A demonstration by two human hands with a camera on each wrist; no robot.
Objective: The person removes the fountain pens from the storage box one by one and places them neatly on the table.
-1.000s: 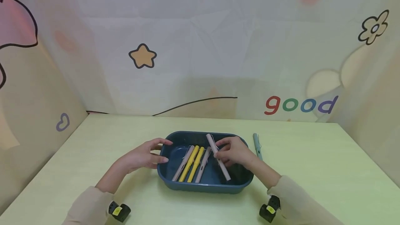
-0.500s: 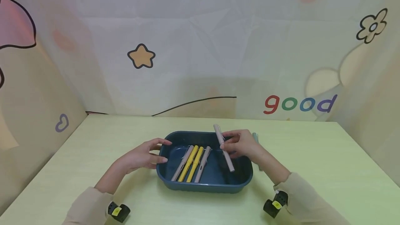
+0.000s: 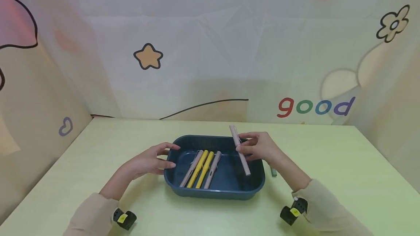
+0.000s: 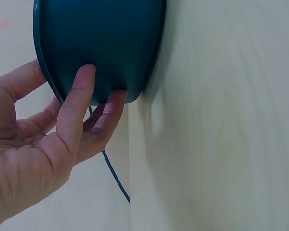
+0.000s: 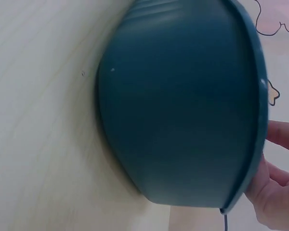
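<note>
A dark blue plastic tray (image 3: 213, 194) stands on the table. My left hand (image 3: 147, 161) holds its left end, thumb and index finger over the rim; in the left wrist view other fingertips (image 4: 86, 74) lie against the outer wall. Over the tray's right part, my right hand (image 3: 262, 148) pinches a pale pinkish-grey pen (image 3: 244, 165), tilted with its clip end up and away. Inside the tray, two yellow pens (image 3: 198, 168) lie between two greyish-purple pens (image 3: 213, 169), side by side. The right wrist view mostly shows the tray's outer wall (image 5: 183, 106); the held pen is hidden there.
To the right of the tray, a teal pen (image 3: 273, 172) lies on the table (image 3: 328, 177), mostly hidden behind my right hand and forearm. A printed cloth backdrop (image 3: 197, 46) rises behind the table's far edge.
My right hand has lifted the pinkish-grey pen and carried it away and to the right, now covering most of the teal pen. My left hand stays on the tray.
</note>
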